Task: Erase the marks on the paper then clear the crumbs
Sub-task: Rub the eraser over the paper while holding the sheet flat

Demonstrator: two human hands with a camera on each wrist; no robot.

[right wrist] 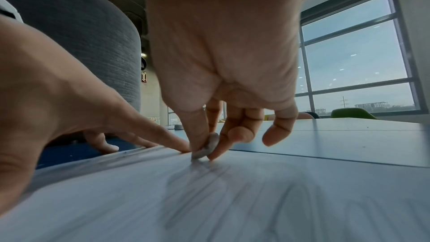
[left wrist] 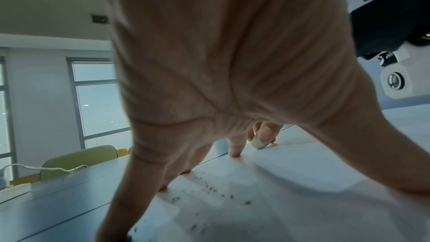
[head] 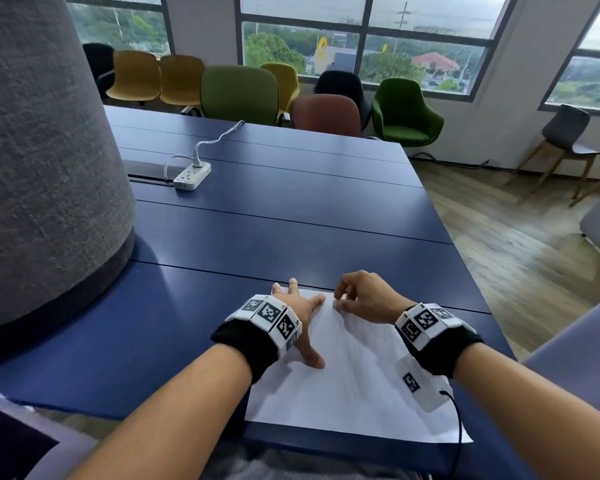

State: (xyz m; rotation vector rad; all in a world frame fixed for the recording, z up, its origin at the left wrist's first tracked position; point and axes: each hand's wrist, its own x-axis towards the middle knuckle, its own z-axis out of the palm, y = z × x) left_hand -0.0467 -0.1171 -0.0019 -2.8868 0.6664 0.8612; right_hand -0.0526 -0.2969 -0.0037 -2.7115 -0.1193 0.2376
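Observation:
A white sheet of paper [head: 354, 386] lies at the near edge of the blue table [head: 291, 216]. My left hand [head: 300, 311] is spread flat, fingers straight, pressing the paper's far left part. My right hand [head: 352, 296] pinches a small white eraser [head: 336, 304] between thumb and fingers, its tip on the paper near the far edge. The right wrist view shows the eraser [right wrist: 206, 147] touching the sheet beside my left index fingertip [right wrist: 181, 147]. Faint pencil strokes [right wrist: 204, 181] run across the paper. Dark eraser crumbs [left wrist: 209, 189] lie on the sheet under my left hand [left wrist: 209, 98].
A tall grey fabric-covered column [head: 42, 161] stands at the left on the table. A white power strip [head: 192, 175] with a cable lies further back. Several chairs [head: 239, 91] line the far side under the windows. Wooden floor [head: 520, 244] is to the right.

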